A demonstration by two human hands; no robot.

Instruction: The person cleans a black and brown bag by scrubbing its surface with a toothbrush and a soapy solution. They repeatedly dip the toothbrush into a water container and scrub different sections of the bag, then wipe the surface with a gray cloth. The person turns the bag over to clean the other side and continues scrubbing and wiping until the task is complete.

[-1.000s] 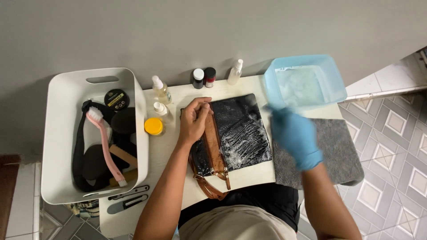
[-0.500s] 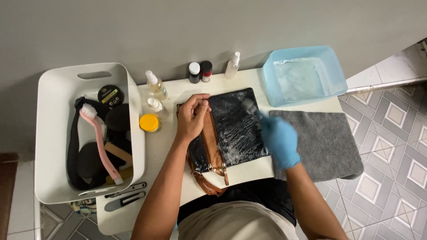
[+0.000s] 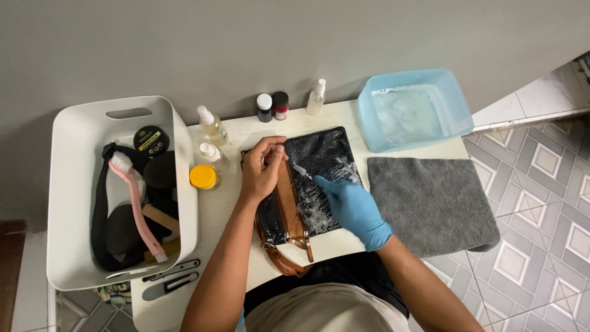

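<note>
A black leather bag (image 3: 329, 157) with a brown strap (image 3: 290, 203) lies flat on the white table (image 3: 227, 203), with white foam on its surface. My bare left hand (image 3: 263, 167) presses on the bag's upper left corner, by the strap. My right hand (image 3: 350, 206), in a blue glove, holds a small brush (image 3: 302, 172) whose head touches the bag's middle.
A white bin (image 3: 74, 184) at the left holds a pink brush (image 3: 136, 203), a round tin and dark items. Small bottles (image 3: 271, 106) and a yellow-lidded jar (image 3: 203, 177) stand behind the bag. A blue tub of water (image 3: 413, 110) and a grey cloth (image 3: 433, 197) lie at the right.
My gloved right hand came from the blue tub down onto the bag, then moved left across it with the brush. My left hand stayed on the bag's corner.
</note>
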